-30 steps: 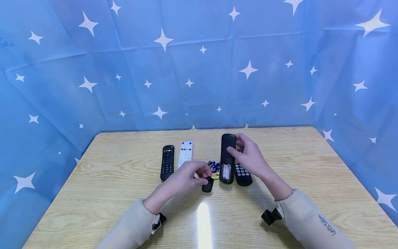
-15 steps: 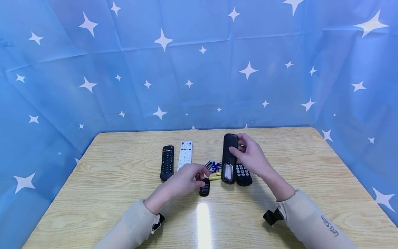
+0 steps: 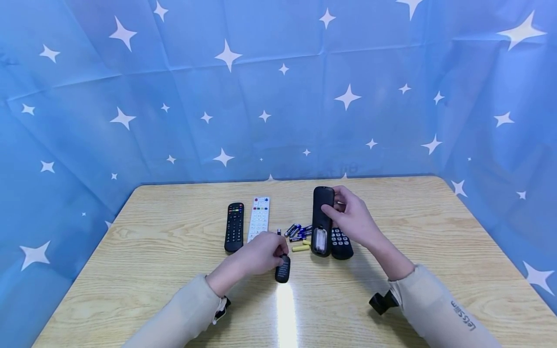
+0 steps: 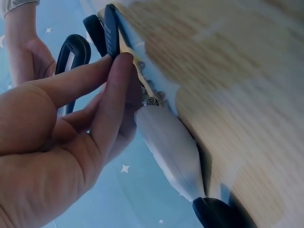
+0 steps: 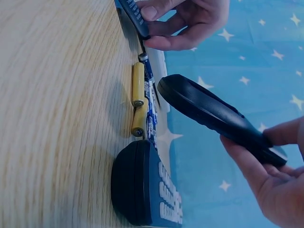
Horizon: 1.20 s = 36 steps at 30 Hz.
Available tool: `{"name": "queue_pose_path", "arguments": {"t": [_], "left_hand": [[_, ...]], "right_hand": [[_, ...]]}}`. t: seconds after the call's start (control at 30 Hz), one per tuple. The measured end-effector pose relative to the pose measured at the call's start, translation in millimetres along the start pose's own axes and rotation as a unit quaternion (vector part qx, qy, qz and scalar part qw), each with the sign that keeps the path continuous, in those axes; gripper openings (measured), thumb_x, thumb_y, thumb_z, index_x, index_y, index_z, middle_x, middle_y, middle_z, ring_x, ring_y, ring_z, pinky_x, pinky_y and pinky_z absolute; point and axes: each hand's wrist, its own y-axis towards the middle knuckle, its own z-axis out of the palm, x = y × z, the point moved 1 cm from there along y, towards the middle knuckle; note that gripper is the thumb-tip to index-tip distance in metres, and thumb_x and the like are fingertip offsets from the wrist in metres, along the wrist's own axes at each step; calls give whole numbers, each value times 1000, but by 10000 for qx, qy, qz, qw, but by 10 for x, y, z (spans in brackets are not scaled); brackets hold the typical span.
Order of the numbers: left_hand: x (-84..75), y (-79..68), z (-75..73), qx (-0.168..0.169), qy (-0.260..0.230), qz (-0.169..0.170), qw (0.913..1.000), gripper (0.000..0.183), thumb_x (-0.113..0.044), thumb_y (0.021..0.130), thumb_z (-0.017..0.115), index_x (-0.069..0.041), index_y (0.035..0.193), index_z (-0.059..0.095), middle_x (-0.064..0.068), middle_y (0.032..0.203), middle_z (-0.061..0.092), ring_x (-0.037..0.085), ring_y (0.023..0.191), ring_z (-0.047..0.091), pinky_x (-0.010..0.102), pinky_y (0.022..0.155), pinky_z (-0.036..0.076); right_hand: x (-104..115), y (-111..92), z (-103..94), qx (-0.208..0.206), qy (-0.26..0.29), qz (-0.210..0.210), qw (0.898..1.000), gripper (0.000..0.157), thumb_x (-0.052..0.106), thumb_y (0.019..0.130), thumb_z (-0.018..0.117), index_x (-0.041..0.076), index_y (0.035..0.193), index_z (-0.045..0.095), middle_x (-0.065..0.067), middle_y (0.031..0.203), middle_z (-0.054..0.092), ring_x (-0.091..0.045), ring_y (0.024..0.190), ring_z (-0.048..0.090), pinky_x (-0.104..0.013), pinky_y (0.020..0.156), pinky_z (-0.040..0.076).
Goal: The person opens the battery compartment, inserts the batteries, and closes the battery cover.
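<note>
Near two yellow batteries (image 3: 300, 248), the left hand (image 3: 261, 253) pinches one cover (image 3: 283, 273) and the right hand (image 3: 354, 220) grips one remote (image 3: 322, 205).

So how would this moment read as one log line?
left hand: pinches black battery cover | right hand: holds black remote, battery compartment open | table: loose yellow batteries

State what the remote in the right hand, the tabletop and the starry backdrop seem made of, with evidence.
Held remote: probably plastic, satin; soft sheen on its smooth rounded shell.
Tabletop: wood or laminate, glossy; grain and a bright reflected streak show.
Starry backdrop: likely fabric or thin sheeting, low-sheen; creases cross it.
</note>
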Motion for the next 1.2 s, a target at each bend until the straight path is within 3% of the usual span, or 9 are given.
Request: {"name": "queue_pose_path", "arguments": {"t": [0.23,0.47,0.77,1.03,1.2], "left_hand": [[-46,22,25,159,294,-287,9990,9,-4,84,70,-8,89,64,-6,71,52,8,66,49,21,59,44],[-64,41,60,95,447,-98,9989,9,-3,84,69,-9,84,63,-6,66,50,8,62,47,21,57,42],[-72,70,-21,-76,386,-244,9989,11,-13,89,69,-6,97,67,-6,70,54,8,62,50,22,58,45],[-54,121,-136,-310,344,-347,9983,20,-8,88,66,-1,107,67,0,84,57,11,70,52,23,61,47],[-23,175,-170,-486,788,-450,9947,26,-5,85,69,0,111,66,8,98,59,15,82,55,25,69,50]], "right_hand": [[-11,6,8,21,98,12,9999,40,16,96,61,3,129,44,-20,112,59,-30,97,64,-34,68,58],[-10,1,-4,-28,-8,-1,10000,41,17,96,61,3,131,44,-20,115,59,-30,97,64,-34,67,58],[-25,10,-10,-38,-68,9,10000,40,16,96,61,3,130,44,-20,115,59,-30,97,64,-35,67,58],[-14,13,-15,-20,-92,22,10000,41,16,96,60,2,131,44,-20,115,59,-29,96,64,-34,67,58],[-8,11,-9,-20,-140,53,9999,41,17,96,60,3,131,44,-20,115,59,-29,96,64,-34,67,58]]}}
